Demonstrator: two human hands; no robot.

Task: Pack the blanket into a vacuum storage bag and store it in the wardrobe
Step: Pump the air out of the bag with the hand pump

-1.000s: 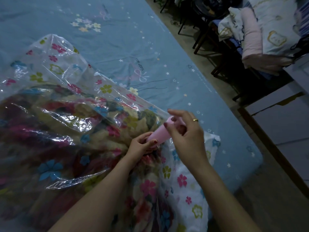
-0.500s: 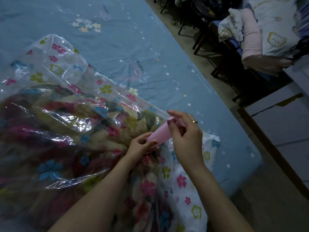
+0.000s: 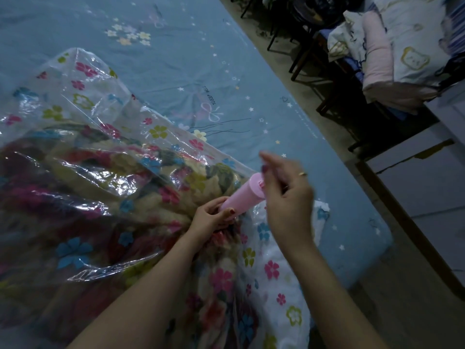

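Observation:
A clear vacuum storage bag [image 3: 83, 102] printed with coloured flowers lies on the bed, and the flowered plush blanket [image 3: 75, 210] fills it. A pink hand pump [image 3: 241, 195] stands tilted on the bag near its right end. My left hand [image 3: 211, 219] grips the pump's lower end against the bag. At the pump's top end, my right hand [image 3: 286, 202] is blurred, its fingers curled around the pump's handle. The bag's white flowered end [image 3: 274, 270] hangs towards me under my right forearm.
The blue star-printed bed sheet [image 3: 201, 59] stretches away beyond the bag. Right of the bed runs a strip of floor [image 3: 377, 311]. Dark chairs [image 3: 302, 34] carry a pile of folded bedding [image 3: 392, 54] at the top right. White furniture [image 3: 427, 185] stands at the right edge.
My right hand has lifted away from the pump's body, so more of the pink tube shows. My left hand and the bag have stayed put.

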